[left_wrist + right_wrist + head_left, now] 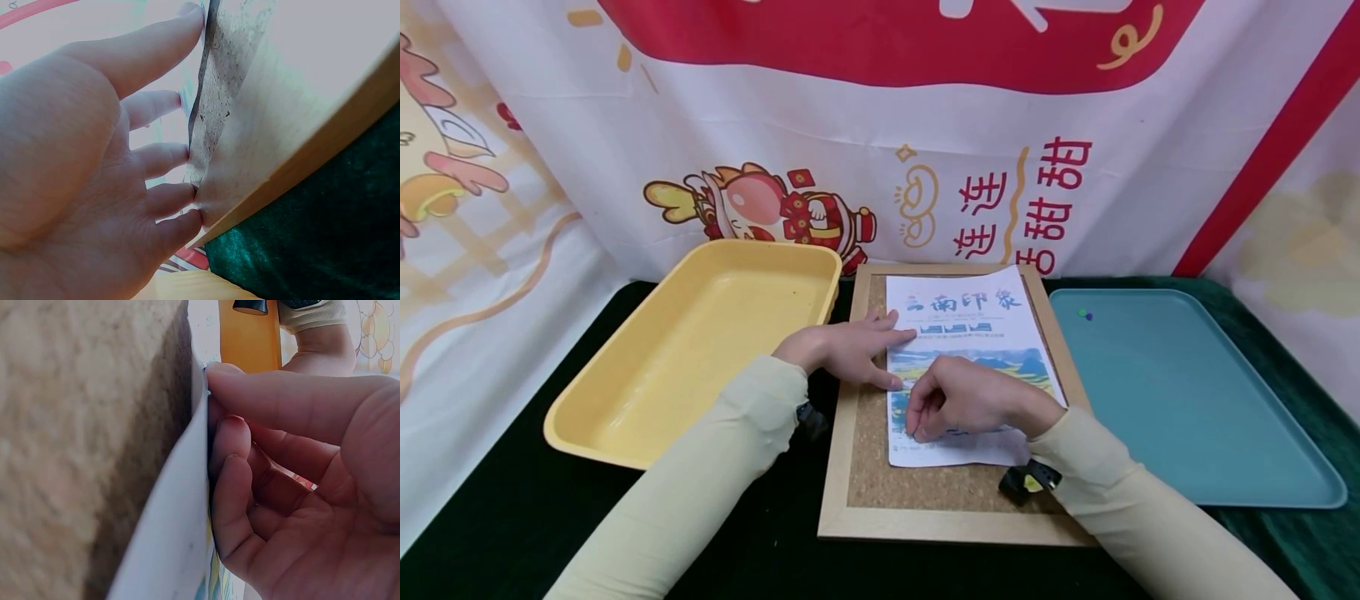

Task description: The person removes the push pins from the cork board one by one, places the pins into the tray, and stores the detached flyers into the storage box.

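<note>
A printed poster sheet (955, 287) with a landscape picture lies on a wood-framed cork board (868, 450). My left hand (857, 343) rests at the sheet's left edge with its fingers spread; in the left wrist view the fingertips (164, 156) meet the paper and the wooden frame. My right hand (966, 398) is over the lower left part of the sheet. Its thumb and index finger pinch what looks like a push pin against the paper, mostly hidden by the fingertips. The paper's lower edge (181, 469) lifts off the cork in the right wrist view.
A yellow tray (700, 333) stands left of the board. To the right lies a blue tray (1187, 400) with small green and purple pins (1085, 315) near its upper left corner. Dark green cloth (760, 533) covers the table, and a printed curtain (820, 117) hangs behind.
</note>
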The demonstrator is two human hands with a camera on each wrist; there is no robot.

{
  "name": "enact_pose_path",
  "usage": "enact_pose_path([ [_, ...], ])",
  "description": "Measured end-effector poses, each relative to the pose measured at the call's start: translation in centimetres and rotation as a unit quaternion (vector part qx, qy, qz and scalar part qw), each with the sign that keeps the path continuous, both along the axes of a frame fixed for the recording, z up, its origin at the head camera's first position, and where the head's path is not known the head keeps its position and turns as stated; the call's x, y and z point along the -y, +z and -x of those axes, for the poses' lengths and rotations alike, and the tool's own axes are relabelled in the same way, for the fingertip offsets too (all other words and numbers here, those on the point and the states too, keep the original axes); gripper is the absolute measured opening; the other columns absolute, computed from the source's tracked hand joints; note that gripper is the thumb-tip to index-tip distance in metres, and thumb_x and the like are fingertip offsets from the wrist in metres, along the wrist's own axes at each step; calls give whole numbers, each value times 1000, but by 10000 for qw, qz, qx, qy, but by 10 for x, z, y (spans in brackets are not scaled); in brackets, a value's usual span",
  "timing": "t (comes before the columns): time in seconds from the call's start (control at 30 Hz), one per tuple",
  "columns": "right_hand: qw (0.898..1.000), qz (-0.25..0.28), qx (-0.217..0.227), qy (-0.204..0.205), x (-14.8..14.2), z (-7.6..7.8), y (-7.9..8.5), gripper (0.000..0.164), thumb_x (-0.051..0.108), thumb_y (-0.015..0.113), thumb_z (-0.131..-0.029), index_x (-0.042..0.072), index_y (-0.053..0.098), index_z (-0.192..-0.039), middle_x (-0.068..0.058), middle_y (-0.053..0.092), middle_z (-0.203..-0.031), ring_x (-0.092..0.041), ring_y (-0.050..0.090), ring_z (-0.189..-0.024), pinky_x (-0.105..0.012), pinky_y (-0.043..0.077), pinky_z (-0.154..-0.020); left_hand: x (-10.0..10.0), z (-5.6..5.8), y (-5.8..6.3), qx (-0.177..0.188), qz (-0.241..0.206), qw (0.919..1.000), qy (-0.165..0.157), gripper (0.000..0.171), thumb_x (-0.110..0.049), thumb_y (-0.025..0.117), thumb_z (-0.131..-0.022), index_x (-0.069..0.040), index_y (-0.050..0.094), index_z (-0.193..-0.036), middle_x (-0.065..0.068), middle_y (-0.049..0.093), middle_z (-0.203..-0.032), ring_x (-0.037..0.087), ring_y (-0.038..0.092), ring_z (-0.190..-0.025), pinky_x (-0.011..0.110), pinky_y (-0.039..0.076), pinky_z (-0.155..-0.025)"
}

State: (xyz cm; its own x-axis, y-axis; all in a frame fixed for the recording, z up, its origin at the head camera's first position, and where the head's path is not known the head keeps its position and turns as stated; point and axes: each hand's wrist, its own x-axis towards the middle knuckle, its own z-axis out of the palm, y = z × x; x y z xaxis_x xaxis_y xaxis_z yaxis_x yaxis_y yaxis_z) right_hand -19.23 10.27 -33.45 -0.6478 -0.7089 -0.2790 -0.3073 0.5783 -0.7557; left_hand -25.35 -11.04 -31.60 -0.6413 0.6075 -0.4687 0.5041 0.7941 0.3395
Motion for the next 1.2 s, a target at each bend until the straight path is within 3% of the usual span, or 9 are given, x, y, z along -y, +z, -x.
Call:
enact_pose_path([
  [0.57,9978,433,486,77,-4,2,1,11,1,72,-96,10,78,-94,0,75,-86,-13,60,-72,-25,48,-69,-1,-1,2,-6,-13,10000,70,83,-49,63,-105,-26,21,-172,11,-6,-181,38,-10,-167,57,3,-135],
  [0.93,9975,581,103,-396,-7,6,4,7,5,75,-95,9,80,-97,1,79,-88,-13,69,-77,-26,54,-73,-2,0,2,-21,28,10000,65,85,-51,64,-104,-26,21,-172,11,-6,-180,39,-9,-167,57,3,-135],
  [1.2,9964,592,66,-602,-13,11,5,9,5,74,-96,10,81,-101,-1,81,-92,-14,72,-80,-28,57,-78,-2,0,0,12,11,9999,128,85,-51,64,-104,-28,20,-172,9,-6,-181,37,-10,-167,57,2,-135],
])
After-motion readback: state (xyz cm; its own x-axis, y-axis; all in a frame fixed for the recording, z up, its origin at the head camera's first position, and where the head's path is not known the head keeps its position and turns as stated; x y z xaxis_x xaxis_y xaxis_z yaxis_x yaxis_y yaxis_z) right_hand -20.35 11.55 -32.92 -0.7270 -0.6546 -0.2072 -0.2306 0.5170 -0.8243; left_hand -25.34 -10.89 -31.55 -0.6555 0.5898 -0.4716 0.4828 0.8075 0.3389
